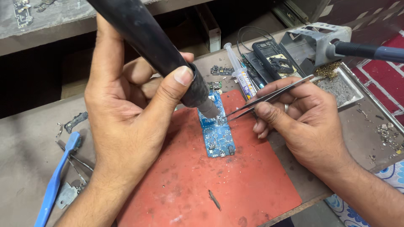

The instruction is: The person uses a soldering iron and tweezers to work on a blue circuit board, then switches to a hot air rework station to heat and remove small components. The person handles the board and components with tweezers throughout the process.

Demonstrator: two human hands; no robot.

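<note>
We count one blue circuit board (216, 130) on one red mat (235, 185), one black hot-air handle (155, 46), one pair of tweezers (269, 96), one syringe (239, 72), one blue toothbrush (57, 180), one metal tray (349, 90) and two hands.

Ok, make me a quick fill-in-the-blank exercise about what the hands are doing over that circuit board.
1. The left hand grips a thick black hot-air tool, its nozzle aimed at the ____ circuit board.
2. The right hand holds metal ____, tips meeting the board near the nozzle.
3. The board lies on a ____ mat.
4. A blue toothbrush lies on the bench to the ____ of the mat.

Missing words: blue; tweezers; red; left
</note>
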